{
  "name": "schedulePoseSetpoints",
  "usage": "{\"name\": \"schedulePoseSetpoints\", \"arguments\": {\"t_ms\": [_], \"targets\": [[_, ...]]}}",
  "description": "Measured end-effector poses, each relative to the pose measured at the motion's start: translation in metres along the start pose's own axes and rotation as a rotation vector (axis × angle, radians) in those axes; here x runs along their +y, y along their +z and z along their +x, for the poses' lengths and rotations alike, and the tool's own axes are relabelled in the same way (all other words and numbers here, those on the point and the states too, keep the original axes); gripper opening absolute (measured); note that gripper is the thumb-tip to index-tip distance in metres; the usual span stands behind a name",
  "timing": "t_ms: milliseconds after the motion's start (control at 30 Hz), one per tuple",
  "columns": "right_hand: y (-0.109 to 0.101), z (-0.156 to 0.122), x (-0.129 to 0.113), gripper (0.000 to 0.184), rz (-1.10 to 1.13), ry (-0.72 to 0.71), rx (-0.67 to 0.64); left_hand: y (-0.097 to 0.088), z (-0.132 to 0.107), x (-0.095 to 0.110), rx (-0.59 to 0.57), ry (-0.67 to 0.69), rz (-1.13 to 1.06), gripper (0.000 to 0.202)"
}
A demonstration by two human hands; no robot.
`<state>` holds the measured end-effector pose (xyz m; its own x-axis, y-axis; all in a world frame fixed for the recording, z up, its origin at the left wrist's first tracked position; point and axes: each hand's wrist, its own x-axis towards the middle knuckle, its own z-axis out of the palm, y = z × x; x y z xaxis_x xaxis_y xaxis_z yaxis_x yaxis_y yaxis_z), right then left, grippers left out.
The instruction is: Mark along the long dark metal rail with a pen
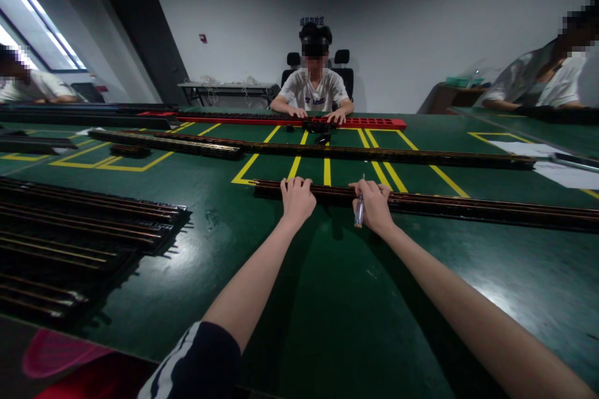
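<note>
A long dark strip point(468, 204) with brown lines lies across the green table point(327, 299) in front of me. My left hand point(296, 197) rests on the strip near its left end, fingers curled over its far edge. My right hand point(373, 202) is also on the strip, a little to the right, and it grips a thin silver pen-like tool point(359, 212) that points up and down.
A stack of similar dark strips point(79, 237) lies at my left. Further strips point(327, 151) cross the table beyond. Opposite, a person in a white shirt point(314, 92) has both hands on a red tray point(374, 122). Other people sit at far left and right. Papers point(561, 168) lie right.
</note>
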<state>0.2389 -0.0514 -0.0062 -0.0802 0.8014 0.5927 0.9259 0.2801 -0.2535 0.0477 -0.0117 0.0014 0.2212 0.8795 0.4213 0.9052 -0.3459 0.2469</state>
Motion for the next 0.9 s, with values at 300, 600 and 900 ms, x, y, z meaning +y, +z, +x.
{"name": "schedulePoseSetpoints", "arguments": {"t_ms": [300, 600, 900], "targets": [[-0.0001, 0.0011, -0.003, 0.011, 0.002, 0.022, -0.067, 0.0017, 0.0005, -0.0007, 0.001, 0.011, 0.004, 0.037], [0.0, 0.0032, -0.0097, 0.012, -0.056, 0.046, -0.057, -0.0002, 0.0003, 0.0007, 0.01, -0.023, -0.01, 0.038], [-0.0004, 0.0011, -0.002, 0.027, -0.101, 0.026, -0.027, 0.0036, 0.0011, -0.0009, 0.016, -0.002, 0.007, 0.037]]}}
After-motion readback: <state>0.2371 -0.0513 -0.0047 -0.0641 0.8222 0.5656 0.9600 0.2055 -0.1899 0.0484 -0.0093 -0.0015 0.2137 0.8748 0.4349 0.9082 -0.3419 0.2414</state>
